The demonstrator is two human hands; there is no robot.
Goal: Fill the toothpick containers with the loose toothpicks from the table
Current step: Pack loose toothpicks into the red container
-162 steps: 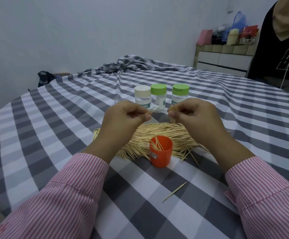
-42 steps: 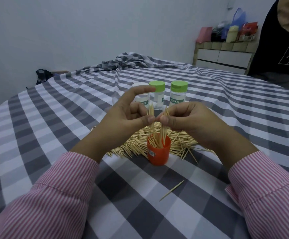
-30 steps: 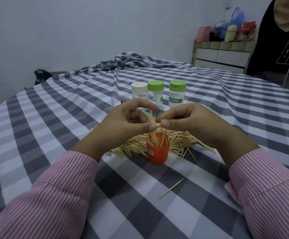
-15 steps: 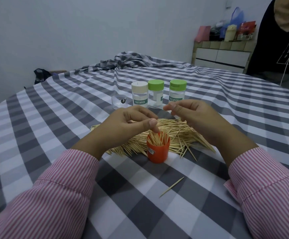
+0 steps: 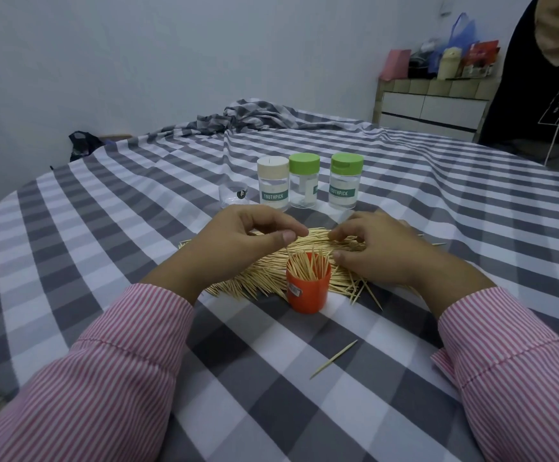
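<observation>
Toothpicks [image 5: 308,266] stand in the orange container [image 5: 308,291], just before the loose pile [image 5: 271,261] on the checked worktop [image 5: 104,228]. Left hand [image 5: 238,241] hovers with curled fingers, holding nothing; right hand [image 5: 381,248] touches the pile, grasp unclear.

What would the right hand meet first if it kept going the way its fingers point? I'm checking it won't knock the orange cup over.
The right hand points left and down into the toothpick pile, so it likely meets those first. The orange cup seems nearer the camera, though depth is unclear.
</observation>
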